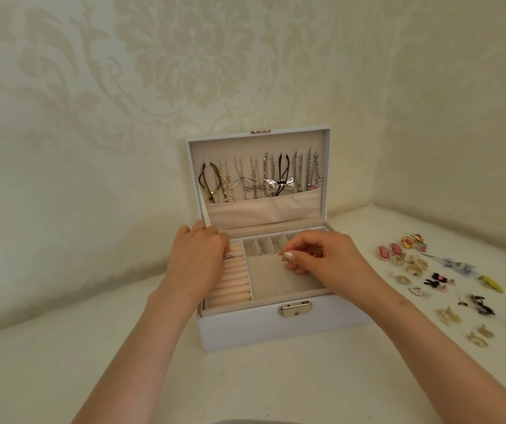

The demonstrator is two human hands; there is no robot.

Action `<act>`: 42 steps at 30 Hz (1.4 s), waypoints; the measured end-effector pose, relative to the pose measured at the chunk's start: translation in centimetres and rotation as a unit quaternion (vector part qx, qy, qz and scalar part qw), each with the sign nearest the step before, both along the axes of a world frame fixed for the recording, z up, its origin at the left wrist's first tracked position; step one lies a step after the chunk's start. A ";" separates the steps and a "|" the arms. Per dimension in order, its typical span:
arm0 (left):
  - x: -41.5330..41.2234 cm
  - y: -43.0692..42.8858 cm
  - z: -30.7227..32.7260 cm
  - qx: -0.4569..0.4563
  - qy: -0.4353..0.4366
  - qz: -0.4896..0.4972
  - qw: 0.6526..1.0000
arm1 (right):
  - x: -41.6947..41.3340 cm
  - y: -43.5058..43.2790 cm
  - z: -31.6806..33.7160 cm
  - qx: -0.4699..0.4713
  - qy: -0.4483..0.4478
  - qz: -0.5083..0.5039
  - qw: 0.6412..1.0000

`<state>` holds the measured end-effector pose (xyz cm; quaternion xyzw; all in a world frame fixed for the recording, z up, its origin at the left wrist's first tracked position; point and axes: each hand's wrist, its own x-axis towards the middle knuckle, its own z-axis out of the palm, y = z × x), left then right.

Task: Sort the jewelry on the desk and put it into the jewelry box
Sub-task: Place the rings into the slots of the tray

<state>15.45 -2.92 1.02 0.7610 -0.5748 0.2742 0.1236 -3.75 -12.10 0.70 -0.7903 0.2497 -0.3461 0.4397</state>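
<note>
Damask-patterned cream wallpaper is filling the background behind a pale desk point(92, 347). A white jewelry box point(264, 328) is standing open on it, near the wall. Its lid point(325, 166) is standing upright at the tray's 12 o'clock edge, and a silver clasp point(296, 310) is sitting on the front wall at 6 o'clock. Necklaces point(260, 179) are hanging in a row inside the lid, their ends dropping into a fabric pocket point(264, 209).

The left hand point(196, 261) is reaching over the ring rolls point(233, 286) on the tray's 9 o'clock side, fingers bending downward. Its fingertips are meeting a silver ring point(228, 256) at the far end of the rolls, though I cannot tell whether they are pinching or only pressing it.

The right hand point(322, 258) is hovering over the perforated earring panel point(273, 276), thumb and forefinger drawing into a narrow pinch. I cannot tell what, if anything, is lying between them. Small compartments point(264, 244) are lining up at the panel's 12 o'clock.

Loose earrings point(429, 276) in pink, gold, black, blue and yellow are lying scattered on the desk at the box's 3 o'clock, well apart from it.
</note>
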 end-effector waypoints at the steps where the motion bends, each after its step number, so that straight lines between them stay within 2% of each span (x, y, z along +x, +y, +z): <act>1: -0.2 -0.3 -0.1 -0.035 0.012 -0.015 0.999 | 0.2 0.0 0.0 -0.002 0.003 -0.003 1.000; 3: -0.9 -1.1 -0.2 -0.087 0.039 -0.056 0.994 | 0.6 -0.4 -0.1 0.009 0.003 -0.015 1.000; 7: -3.3 -2.0 -0.1 -0.097 0.113 -0.101 0.984 | 1.6 -1.1 0.0 0.023 0.030 -0.037 0.999; 10: -4.5 -2.8 -0.4 -0.080 0.126 -0.096 0.984 | 2.1 -1.4 0.4 0.023 0.040 -0.032 0.998; 13: -6.0 -3.9 -0.6 -0.043 0.156 -0.114 0.980 | 1.8 -3.3 0.9 -0.064 0.056 -0.055 0.995; 17: -8.1 -5.5 -0.4 -0.033 0.159 -0.166 0.973 | -0.6 -7.2 1.2 -0.145 0.077 -0.164 0.973; 20: -9.1 -7.0 0.0 -0.035 0.146 -0.205 0.967 | -3.7 -10.6 0.8 -0.176 0.176 -0.220 0.943; 23: -9.2 -8.5 -0.1 -0.013 0.157 -0.210 0.965 | -6.2 -13.3 0.1 -0.187 0.368 -0.172 0.894; 24: -9.1 -8.8 -0.2 -0.009 0.174 -0.207 0.963 | -6.7 -13.7 -0.1 -0.194 0.412 -0.161 0.876; 26: -8.8 -9.1 -0.4 -0.012 0.230 -0.183 0.956 | -7.1 -14.2 -0.7 -0.199 0.444 -0.150 0.861; 28: -8.3 -9.0 -0.5 -0.040 0.272 -0.149 0.950 | -7.0 -14.7 -1.3 -0.201 0.441 -0.149 0.862; 31: -7.6 -8.8 -0.5 -0.076 0.290 -0.105 0.948 | -6.7 -15.4 -1.8 -0.202 0.432 -0.148 0.866; 36: -7.4 -9.2 -0.7 -0.057 0.285 -0.060 0.955 | -6.4 -15.4 -1.1 -0.180 0.400 -0.122 0.890; 38: -7.2 -9.3 -0.9 -0.049 0.284 -0.052 0.956 | -6.2 -14.9 -0.5 -0.180 0.386 -0.150 0.892; 40: -7.2 -9.4 -1.0 -0.046 0.287 -0.048 0.956 | -5.7 -14.1 0.7 -0.153 0.295 -0.217 0.918; 42: -7.2 -9.4 -1.0 -0.046 0.292 -0.048 0.954 | -4.8 -13.1 2.4 -0.059 0.122 -0.226 0.965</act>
